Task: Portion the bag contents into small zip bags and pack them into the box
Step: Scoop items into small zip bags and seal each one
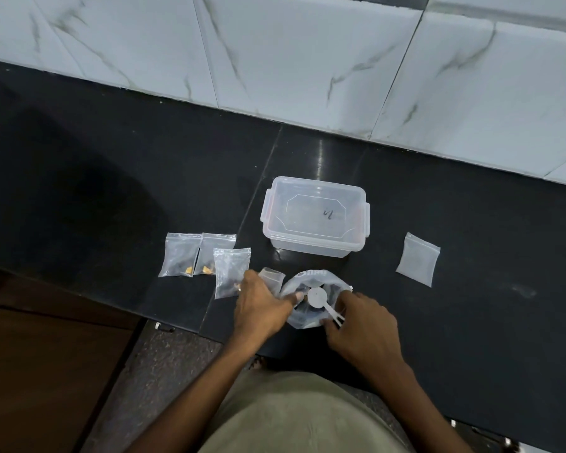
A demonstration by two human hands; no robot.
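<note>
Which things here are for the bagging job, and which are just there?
For the job: big bag, white scoop, small zip bags, spare zip bags, lidded box, both hands.
Just there: black counter, marble tiles.

Open bag [307, 289] before closed clear box [314, 220]; 3 zip bags [206, 259] left, seemingly filled.

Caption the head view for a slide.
Both hands, left and right, work a white scoop in the bag beside the closed box.
</note>
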